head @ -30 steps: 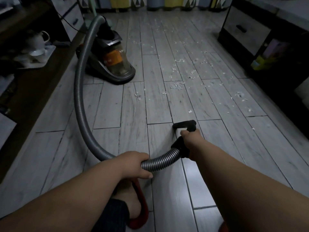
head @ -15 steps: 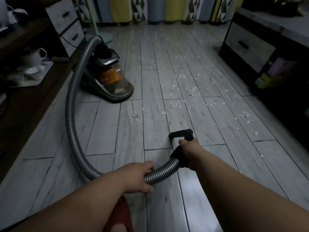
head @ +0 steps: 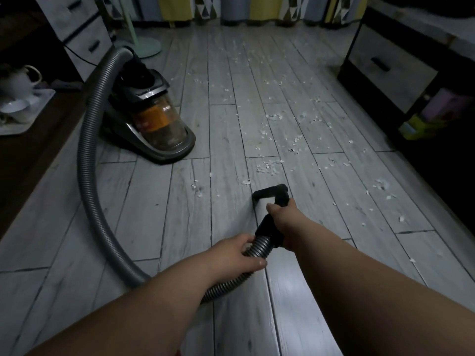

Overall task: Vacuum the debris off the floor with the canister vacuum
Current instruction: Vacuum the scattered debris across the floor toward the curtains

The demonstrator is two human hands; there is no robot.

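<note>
Hose (head: 87,160) gripped by left hand (head: 235,255), handle (head: 268,192) by right hand (head: 285,218); right fingers hidden.

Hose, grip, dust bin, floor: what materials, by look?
Hose: likely ribbed grey plastic, semi-gloss; the corrugations bend in a curve.
Grip: black moulded plastic, matte.
Dust bin: clear plastic, glossy; contents and an orange part show through.
Floor: pale wood-look planks, grain and dark seams visible, with sheen; laminate, tile or wood cannot be told.

Dim and bluish all over. Glints off the floor (head: 288,291) just nearer than the grip of the right hand (head: 284,220) on the handle (head: 266,227). Sinks to black far to either side. Smears slightly beyond, bows at the edges.
</note>
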